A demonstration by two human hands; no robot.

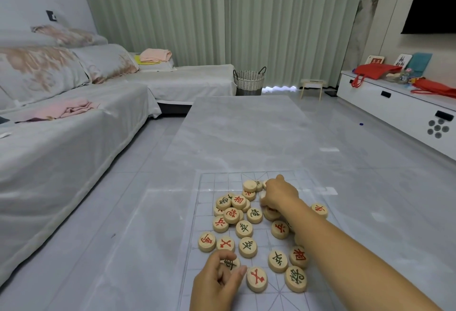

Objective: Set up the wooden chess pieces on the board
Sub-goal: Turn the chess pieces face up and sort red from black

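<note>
The wooden xiangqi discs (pixel 246 222) lie in a loose heap, some stacked, on the thin clear board (pixel 209 182) at the near end of the grey marbled table (pixel 246 125); none looks sorted onto the grid yet, so this is likely the picking-out stage. At lower centre the left hand (pixel 217 283) has its grip closed on a disc marked with black 車 (pixel 230 264), probably to carry it to a back-row corner. The right hand (pixel 278 194) reaches to the heap's far side, fingers curled down among discs; whether its grip holds one I cannot tell. Legible faces include red 相 (pixel 299 257) and red 兵 (pixel 220 223).
</note>
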